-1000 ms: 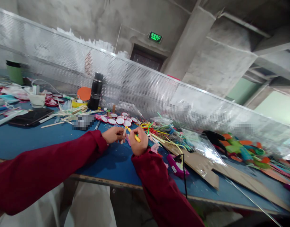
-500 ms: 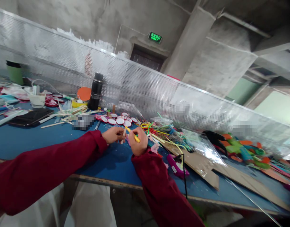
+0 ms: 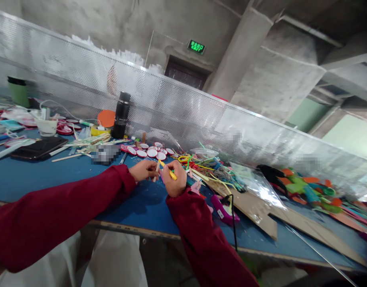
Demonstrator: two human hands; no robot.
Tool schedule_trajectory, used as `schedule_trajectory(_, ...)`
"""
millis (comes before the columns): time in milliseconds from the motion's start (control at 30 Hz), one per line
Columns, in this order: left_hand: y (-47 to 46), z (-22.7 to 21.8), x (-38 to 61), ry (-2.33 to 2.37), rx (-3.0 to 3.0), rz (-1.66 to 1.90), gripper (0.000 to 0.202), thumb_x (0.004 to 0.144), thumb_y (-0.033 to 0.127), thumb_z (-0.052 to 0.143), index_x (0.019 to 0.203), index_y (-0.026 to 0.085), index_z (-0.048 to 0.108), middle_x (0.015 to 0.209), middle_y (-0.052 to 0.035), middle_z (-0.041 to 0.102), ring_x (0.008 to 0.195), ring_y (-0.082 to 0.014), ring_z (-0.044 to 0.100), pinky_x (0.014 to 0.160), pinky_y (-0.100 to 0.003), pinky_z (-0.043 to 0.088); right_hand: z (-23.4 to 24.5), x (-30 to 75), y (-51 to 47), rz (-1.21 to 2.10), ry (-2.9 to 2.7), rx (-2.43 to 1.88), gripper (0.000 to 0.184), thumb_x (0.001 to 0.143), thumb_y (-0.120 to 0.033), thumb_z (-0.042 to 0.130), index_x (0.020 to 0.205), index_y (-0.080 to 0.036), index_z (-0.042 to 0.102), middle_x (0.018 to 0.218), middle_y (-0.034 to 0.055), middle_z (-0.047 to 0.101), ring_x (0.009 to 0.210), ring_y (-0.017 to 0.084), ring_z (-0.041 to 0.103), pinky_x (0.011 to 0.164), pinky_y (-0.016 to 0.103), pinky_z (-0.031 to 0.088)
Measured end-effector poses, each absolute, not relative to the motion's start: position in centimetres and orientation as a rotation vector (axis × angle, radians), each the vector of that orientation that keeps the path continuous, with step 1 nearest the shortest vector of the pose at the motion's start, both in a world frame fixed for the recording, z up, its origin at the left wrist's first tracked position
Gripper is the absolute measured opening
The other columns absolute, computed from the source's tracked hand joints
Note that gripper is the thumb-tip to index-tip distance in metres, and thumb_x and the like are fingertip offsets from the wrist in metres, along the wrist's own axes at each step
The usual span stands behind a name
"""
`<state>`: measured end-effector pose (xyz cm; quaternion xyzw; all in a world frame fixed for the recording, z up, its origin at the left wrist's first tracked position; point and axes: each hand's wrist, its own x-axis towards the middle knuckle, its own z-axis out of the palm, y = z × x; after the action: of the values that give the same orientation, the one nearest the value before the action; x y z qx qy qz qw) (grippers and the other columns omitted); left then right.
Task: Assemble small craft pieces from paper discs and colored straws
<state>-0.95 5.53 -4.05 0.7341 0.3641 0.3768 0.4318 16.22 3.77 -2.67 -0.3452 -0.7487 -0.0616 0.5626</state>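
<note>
Between the fingers of my left hand (image 3: pixel 144 170) stands a narrow pale wooden craft stick (image 3: pixel 156 170), held nearly upright. My right hand (image 3: pixel 176 179) is closed around a yellow pen-like tool (image 3: pixel 172 174), whose tip meets or almost meets the upper part of the stick; I cannot tell which. Something small and purple shows between the hands, too small to name. Both hands are above the blue table (image 3: pixel 135 207). Just behind them lie several white discs with red rims (image 3: pixel 152 152).
A black bottle (image 3: pixel 121 115) stands behind loose wooden sticks (image 3: pixel 93 139). Farther left are a dark phone-like slab (image 3: pixel 38 148) and a white cup (image 3: pixel 47 126). Rightward lie tangled coloured strips (image 3: pixel 213 169), a purple device (image 3: pixel 223 211) with a black cord, and cardboard (image 3: pixel 255 211). A perforated metal screen (image 3: pixel 177 107) borders the back.
</note>
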Motion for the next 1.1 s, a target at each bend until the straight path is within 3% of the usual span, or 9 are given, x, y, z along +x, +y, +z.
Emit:
schedule_trajectory(300,5.67,-4.09,-1.01,0.897,1.828,0.939,0.035,0.073,0.045,0.069,0.085,0.015,0.054,0.075,-0.0038,0.067,0.063,-0.0141,0.062,0.051,-0.021,0.043,-2.81,16.24,3.88,-0.134,-1.768,-0.799,0.019,0.088,-0.028,0.053,0.071,-0.021,0.050,0.064,-0.0017,0.053,0.061,0.013,0.050,0.061,0.026,0.037)
schedule_trajectory(1100,5.57,-4.06,-0.96,0.902,1.830,0.929,0.030,0.074,0.038,0.068,0.087,0.016,0.055,0.075,-0.0041,0.068,0.063,-0.0150,0.062,0.050,-0.022,0.043,-2.75,16.26,3.97,-0.150,-1.747,-0.801,0.018,0.088,-0.027,0.053,0.071,-0.021,0.050,0.063,-0.0018,0.053,0.061,0.013,0.051,0.062,0.027,0.037)
